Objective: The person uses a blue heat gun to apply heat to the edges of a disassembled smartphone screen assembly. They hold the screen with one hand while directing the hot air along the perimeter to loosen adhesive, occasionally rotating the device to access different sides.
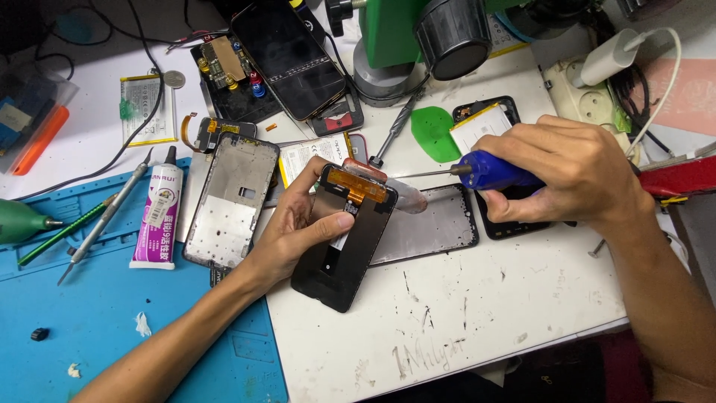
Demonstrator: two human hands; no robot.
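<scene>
My left hand [294,227] grips a dark phone display panel [344,246] tilted up off the white table, back side up, with an orange flex strip [359,184] at its top. My right hand [570,175] is closed around a blue-handled screwdriver [488,170]. Its thin metal shaft points left, and the tip sits at the panel's top edge near a pinkish part. Under the panel lies a black phone frame [436,227].
A silver phone middle frame [231,201], a white-and-purple glue tube [158,213] and tweezers [104,220] lie by the blue mat [112,328]. Another phone [287,56], a battery [142,108], a green pick [432,133] and a power strip [597,101] crowd the back.
</scene>
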